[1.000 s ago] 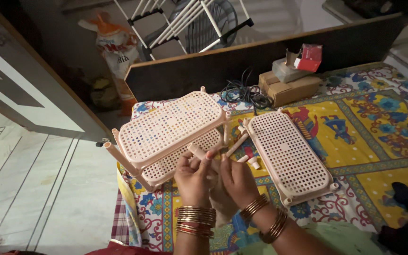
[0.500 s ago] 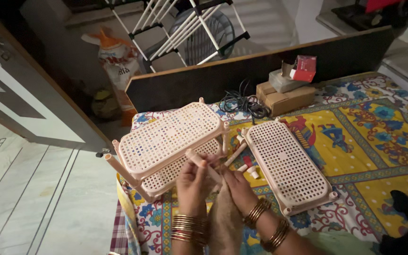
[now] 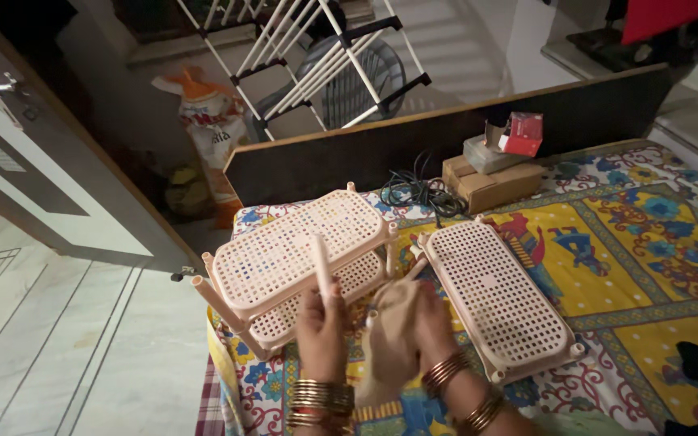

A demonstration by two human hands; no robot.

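My left hand (image 3: 321,329) grips a pale plastic tube (image 3: 320,266) and holds it upright in front of a two-tier perforated plastic rack (image 3: 296,254) lying tilted on the bed. My right hand (image 3: 432,321) is closed on a beige cloth pouch (image 3: 392,323) between the two hands. A single perforated shelf panel (image 3: 498,296) lies flat just right of my right hand. Both wrists wear stacks of bangles.
A colourful patterned bedsheet (image 3: 632,242) covers the bed. A dark headboard (image 3: 446,137), a tangle of dark cable (image 3: 418,192), a cardboard box (image 3: 494,182) with a red carton (image 3: 521,133) stand at the far edge. A folding drying rack (image 3: 325,56) and printed sack (image 3: 208,121) stand beyond; the tiled floor (image 3: 66,347) lies left.
My left hand has lifted a plastic tube upright out from between my hands. My right hand now holds the beige pouch. The view has shifted closer.
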